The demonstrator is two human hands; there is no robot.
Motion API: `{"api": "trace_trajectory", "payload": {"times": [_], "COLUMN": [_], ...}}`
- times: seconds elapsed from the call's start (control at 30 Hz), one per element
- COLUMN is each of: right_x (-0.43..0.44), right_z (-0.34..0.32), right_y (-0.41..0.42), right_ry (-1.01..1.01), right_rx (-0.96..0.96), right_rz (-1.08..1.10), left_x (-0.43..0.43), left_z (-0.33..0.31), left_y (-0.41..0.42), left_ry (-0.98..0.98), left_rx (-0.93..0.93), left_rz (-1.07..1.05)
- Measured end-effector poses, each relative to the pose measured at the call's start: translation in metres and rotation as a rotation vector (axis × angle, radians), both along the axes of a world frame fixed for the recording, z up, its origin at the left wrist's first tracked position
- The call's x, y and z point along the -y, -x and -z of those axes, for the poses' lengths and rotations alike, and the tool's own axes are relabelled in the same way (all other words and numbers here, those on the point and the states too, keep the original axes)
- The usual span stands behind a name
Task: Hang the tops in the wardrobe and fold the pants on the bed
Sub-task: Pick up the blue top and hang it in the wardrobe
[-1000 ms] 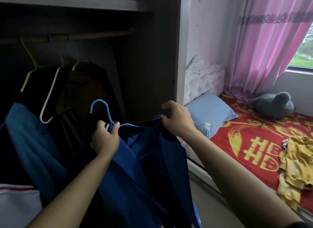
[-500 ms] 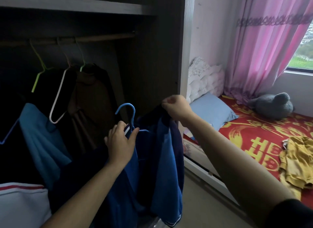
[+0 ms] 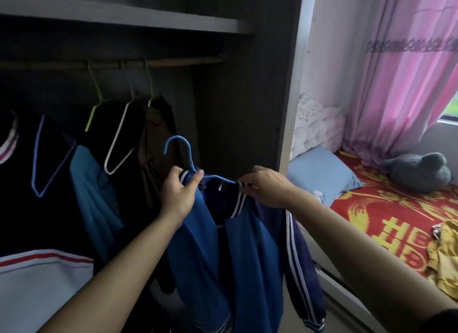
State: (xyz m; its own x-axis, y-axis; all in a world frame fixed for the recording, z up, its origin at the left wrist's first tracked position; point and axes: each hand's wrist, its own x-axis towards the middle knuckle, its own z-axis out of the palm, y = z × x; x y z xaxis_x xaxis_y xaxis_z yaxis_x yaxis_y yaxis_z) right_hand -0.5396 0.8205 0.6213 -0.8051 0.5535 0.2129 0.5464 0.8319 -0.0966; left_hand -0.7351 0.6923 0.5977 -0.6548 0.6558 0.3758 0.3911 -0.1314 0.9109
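Inside the wardrobe (image 3: 247,109) on the left, several dark garments and a light blue top (image 3: 91,196) already hang from the rail (image 3: 186,59). Part of the hanging therefore looks done (how many of these belong to this job I cannot tell).

In front of them and below the rail, the left hand (image 3: 179,194) holds a blue hanger (image 3: 188,156) at its neck together with a collar, fingers curled round both. From that hanger drapes the blue jacket (image 3: 223,253) with white stripes. The hook is free and points up, not yet on the rail. The right hand (image 3: 266,186) pinches the jacket's other shoulder at the hanger's right end, fingers closed on the cloth, apparently seating it.

Further right, on the bed (image 3: 371,216), a crumpled yellow garment (image 3: 443,256) lies unfolded at the frame's edge (pants or top, I cannot say). No folded pants show anywhere.

As I judge it, this jacket wants hooking onto the rail. After that the heap on the bed needs sorting, so the folding half looks unstarted.
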Motion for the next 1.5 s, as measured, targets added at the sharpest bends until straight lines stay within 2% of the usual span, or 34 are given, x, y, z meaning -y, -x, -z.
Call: {"api": "trace_trajectory", "payload": {"times": [0.13,0.27,0.37,0.4,0.5,0.53,0.57,0.7,0.8,0.9,1.0,1.13,1.3,1.4,1.5], "right_x": [0.0,0.005,0.013,0.015,0.017,0.017,0.017,0.02,0.029,0.039,0.051,0.065,0.043,0.017,-0.011], "right_z": [0.004,0.003,-0.007,-0.012,-0.028,-0.034,-0.039,-0.059,-0.071,-0.081,-0.095,-0.11,-0.115,-0.113,-0.113], "right_y": [-0.006,-0.014,-0.022,-0.025,-0.035,-0.039,-0.044,-0.053,-0.054,-0.058,-0.069,-0.084,-0.065,-0.047,-0.03], "right_ry": [-0.055,-0.146,-0.12,-0.138,-0.25,-0.307,-0.36,-0.473,-0.538,-0.582,-0.607,-0.67,-0.683,-0.677,-0.694], "right_rx": [-0.152,-0.222,-0.373,-0.41,-0.485,-0.513,-0.539,-0.613,-0.65,-0.651,-0.594,-0.523,-0.463,-0.421,-0.397], "right_rz": [0.004,0.0,0.104,0.153,0.303,0.349,0.388,0.458,0.475,0.498,0.544,0.602,0.625,0.634,0.614], "left_x": [-0.008,-0.014,-0.011,-0.009,0.003,0.005,0.007,0.003,-0.008,-0.016,-0.029,-0.054,-0.096,-0.121,-0.147], "left_z": [-0.006,-0.021,-0.044,-0.05,-0.049,-0.045,-0.044,-0.048,-0.053,-0.062,-0.073,-0.084,-0.098,-0.1,-0.088], "left_y": [0.004,0.004,0.017,0.025,0.049,0.058,0.064,0.09,0.089,0.075,0.062,0.036,0.031,0.043,0.066], "left_ry": [-0.008,0.022,0.015,0.002,0.023,0.034,0.042,0.088,0.082,0.021,-0.064,-0.106,-0.142,-0.143,-0.039], "left_rx": [0.074,0.085,0.206,0.183,-0.307,-0.434,-0.485,-0.347,-0.439,-0.568,-0.528,-0.563,-0.551,-0.537,-0.543], "left_rz": [0.077,0.184,0.337,0.347,0.285,0.253,0.226,0.258,0.162,0.181,0.223,0.213,0.232,0.238,0.285]}}
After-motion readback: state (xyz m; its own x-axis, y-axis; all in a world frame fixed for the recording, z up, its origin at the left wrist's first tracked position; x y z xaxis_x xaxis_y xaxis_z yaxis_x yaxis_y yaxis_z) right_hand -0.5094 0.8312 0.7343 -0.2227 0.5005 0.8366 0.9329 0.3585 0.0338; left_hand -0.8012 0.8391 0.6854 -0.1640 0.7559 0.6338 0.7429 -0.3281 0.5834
